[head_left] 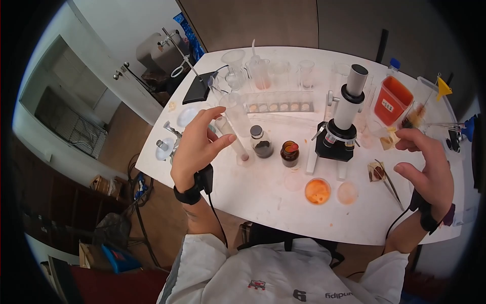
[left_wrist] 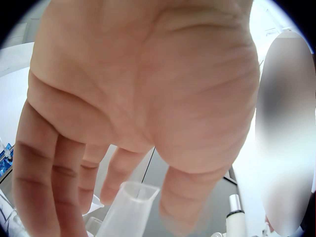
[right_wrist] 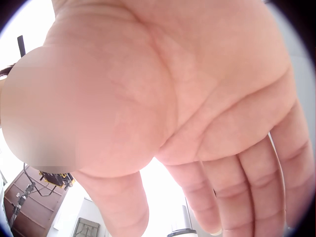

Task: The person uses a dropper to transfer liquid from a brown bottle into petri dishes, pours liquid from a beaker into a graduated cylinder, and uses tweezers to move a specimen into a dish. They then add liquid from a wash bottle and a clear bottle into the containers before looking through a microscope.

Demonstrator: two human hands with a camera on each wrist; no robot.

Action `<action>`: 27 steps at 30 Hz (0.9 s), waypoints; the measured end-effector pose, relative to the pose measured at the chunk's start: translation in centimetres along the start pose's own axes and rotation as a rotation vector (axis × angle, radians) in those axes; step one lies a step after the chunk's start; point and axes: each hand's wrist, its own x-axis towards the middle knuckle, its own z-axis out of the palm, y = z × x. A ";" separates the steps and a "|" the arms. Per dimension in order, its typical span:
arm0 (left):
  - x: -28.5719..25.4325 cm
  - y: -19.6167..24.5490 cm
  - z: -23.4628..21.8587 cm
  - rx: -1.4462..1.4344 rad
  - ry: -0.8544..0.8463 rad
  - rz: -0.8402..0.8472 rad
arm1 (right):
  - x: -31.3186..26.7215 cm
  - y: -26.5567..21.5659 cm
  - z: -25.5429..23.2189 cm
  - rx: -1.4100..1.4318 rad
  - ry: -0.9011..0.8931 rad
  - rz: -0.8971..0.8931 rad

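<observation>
My left hand (head_left: 195, 144) hovers over the left side of the table, fingers apart and thumb spread. In the left wrist view a clear measuring cylinder (left_wrist: 129, 212) with a pouring lip shows between the thumb and fingers. Beside that hand in the head view are a slim clear cylinder (head_left: 234, 142) and a wider one (head_left: 237, 114). My right hand (head_left: 428, 164) is raised at the table's right side, holding nothing, its fingers loosely bent. Near it lie tweezers (head_left: 392, 190) and a small square packet (head_left: 376, 172) with dark contents.
A microscope (head_left: 344, 116) stands right of centre. Before it sit an orange-filled dish (head_left: 318, 191) and a paler dish (head_left: 348, 193). Nearby are a stoppered jar (head_left: 262, 144), a brown bottle (head_left: 290, 154) and a sample tray (head_left: 281, 104). Glassware (head_left: 260, 76), an orange-red container (head_left: 392, 101) and a stand (head_left: 197, 87) line the back.
</observation>
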 end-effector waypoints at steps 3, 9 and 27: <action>0.3 -0.3 0.6 0.022 -0.028 -0.071 | 0.1 -0.2 0.0 0.014 -0.020 0.007; 0.2 1.0 -0.1 0.052 -0.027 -0.103 | 0.1 -0.2 -0.1 0.042 -0.027 0.010; 5.1 8.9 -2.3 -0.341 0.233 0.264 | 0.5 -0.5 -0.4 0.064 -0.037 -0.036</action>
